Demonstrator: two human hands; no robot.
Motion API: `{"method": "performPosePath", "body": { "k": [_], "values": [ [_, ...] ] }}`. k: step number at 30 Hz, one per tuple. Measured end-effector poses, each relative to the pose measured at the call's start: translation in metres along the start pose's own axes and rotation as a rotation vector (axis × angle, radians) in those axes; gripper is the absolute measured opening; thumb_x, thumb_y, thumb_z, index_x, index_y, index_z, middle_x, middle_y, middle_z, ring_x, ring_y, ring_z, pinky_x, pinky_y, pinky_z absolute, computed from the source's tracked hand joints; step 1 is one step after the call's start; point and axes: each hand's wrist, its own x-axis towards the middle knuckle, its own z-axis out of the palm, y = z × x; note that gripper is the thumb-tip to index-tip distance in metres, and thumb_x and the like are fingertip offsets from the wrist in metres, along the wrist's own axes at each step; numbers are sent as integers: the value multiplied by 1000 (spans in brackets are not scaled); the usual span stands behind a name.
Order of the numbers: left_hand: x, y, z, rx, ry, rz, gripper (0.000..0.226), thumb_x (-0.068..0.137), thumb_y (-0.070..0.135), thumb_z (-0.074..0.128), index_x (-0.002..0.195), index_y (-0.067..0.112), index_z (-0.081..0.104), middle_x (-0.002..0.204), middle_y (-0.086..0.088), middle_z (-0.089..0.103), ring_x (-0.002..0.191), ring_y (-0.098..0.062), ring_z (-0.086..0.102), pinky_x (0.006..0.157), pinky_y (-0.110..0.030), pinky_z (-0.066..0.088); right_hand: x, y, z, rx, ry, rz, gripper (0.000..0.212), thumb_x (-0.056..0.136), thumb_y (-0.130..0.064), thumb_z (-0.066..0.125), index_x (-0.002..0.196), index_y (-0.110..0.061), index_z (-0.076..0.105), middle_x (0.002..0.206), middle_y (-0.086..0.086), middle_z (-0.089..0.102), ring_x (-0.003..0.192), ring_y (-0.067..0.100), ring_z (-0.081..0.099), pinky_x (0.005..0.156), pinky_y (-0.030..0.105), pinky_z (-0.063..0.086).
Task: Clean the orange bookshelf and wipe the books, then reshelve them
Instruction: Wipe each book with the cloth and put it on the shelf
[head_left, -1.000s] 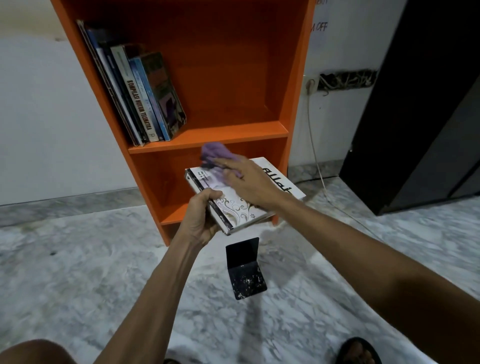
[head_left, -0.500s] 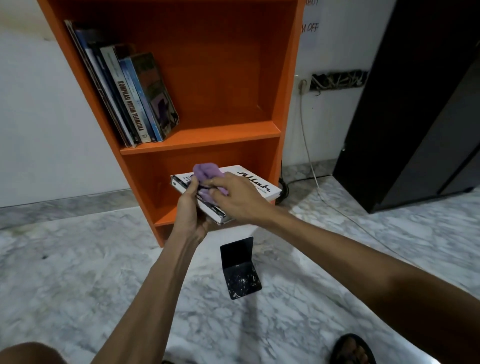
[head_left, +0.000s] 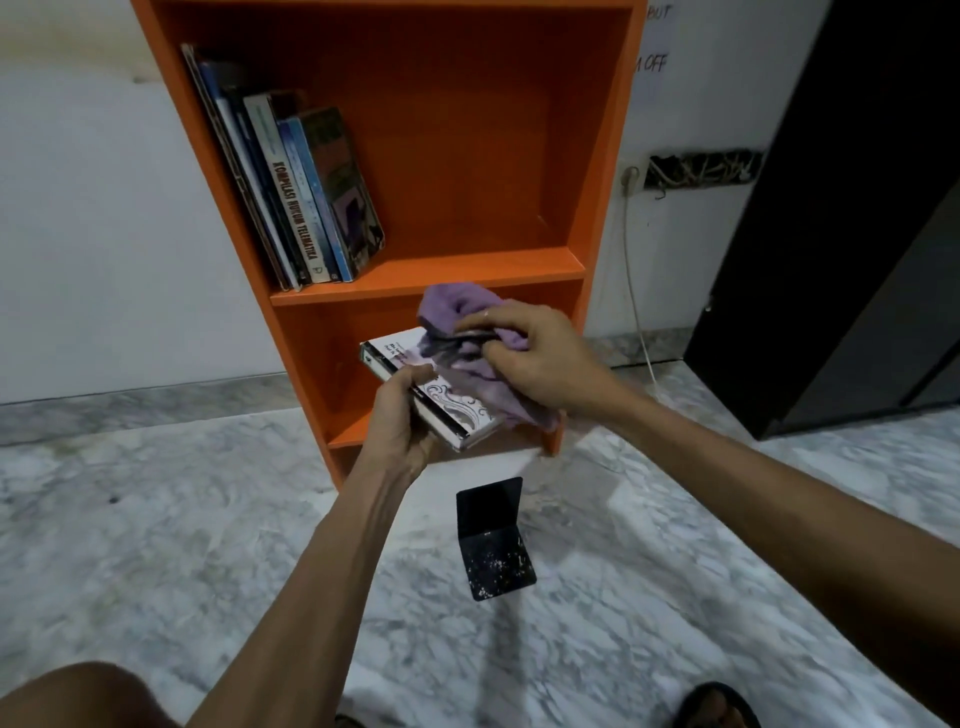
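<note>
My left hand (head_left: 402, 423) grips a white book (head_left: 441, 397) with grey swirl patterns by its spine, held in front of the lower compartment of the orange bookshelf (head_left: 467, 270). My right hand (head_left: 535, 358) holds a crumpled purple cloth (head_left: 457, 312) against the book's cover. Several books (head_left: 296, 192) lean to the left on the upper shelf board. Part of the held book is hidden under the cloth and my right hand.
A black metal bookend (head_left: 493, 538) with white specks stands on the marble floor just in front of the shelf. A black cabinet (head_left: 841, 208) stands at the right. A white cable (head_left: 631, 260) hangs down the wall beside the shelf.
My right hand with the cloth has slid back across the book's cover toward its right side. The other white book seen lying on the lower shelf is hidden now.
</note>
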Motion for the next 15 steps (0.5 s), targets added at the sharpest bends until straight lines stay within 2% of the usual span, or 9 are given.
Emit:
{"method": "performPosePath", "body": {
  "k": [1,3,4,5,7,9,12,14,15],
  "values": [
    [0,-3,3,19,-22,16,24,96,21,44,107,10,62,101,-12,73,93,-28,68,86,-42,55,2,-4,14,-2,-49,-12,35,93,-11,55,125,-20,67,122,-3,63,103,0,56,88,15,46],
    [0,-6,3,16,-69,6,41,103,28,31,87,17,67,74,1,73,69,-13,70,65,-29,58,9,-6,39,-61,-184,-59,36,100,-22,52,136,-25,58,130,2,58,110,11,54,92,25,47],
    [-4,-6,2,11,-88,11,52,104,31,28,78,17,71,72,0,73,67,-12,70,65,-29,59,13,-6,44,-84,-209,-102,36,101,-25,52,136,-26,57,128,3,60,109,15,56,92,31,48],
    [-5,-7,-1,27,-98,28,56,104,32,28,76,14,74,78,-4,74,74,-16,72,72,-33,59,17,-4,46,-69,-215,-128,33,100,-28,54,133,-25,60,122,3,64,105,15,58,90,35,50],
    [-6,-4,-7,36,-100,48,43,101,29,34,99,7,71,98,-14,72,92,-28,70,87,-46,55,28,6,39,-39,-224,-109,30,99,-28,57,127,-21,64,114,1,68,98,12,60,86,32,51],
    [-6,-3,-11,39,-59,0,32,94,19,44,115,3,62,111,-21,69,105,-38,65,95,-54,49,34,18,31,-93,-195,-40,34,98,-22,60,131,-18,62,118,4,66,96,11,58,82,25,46],
    [-13,-4,-13,65,-31,-63,30,89,12,48,116,2,58,115,-23,68,110,-40,63,101,-58,44,37,50,12,-329,-102,86,45,91,-21,69,135,-16,58,115,8,63,93,17,59,70,19,39],
    [-15,-5,-17,52,-34,-86,35,89,11,49,122,-1,55,117,-25,66,111,-41,62,103,-58,42,36,72,-4,-423,-31,259,34,95,-20,64,128,-14,61,106,6,63,85,21,61,58,18,37],
    [-16,-4,-20,50,-19,-97,36,89,11,50,122,-3,55,117,-25,66,112,-41,62,104,-58,41,34,77,-12,-345,36,361,25,97,-22,59,121,-14,62,99,3,63,77,20,60,51,18,38]
  ]
}}
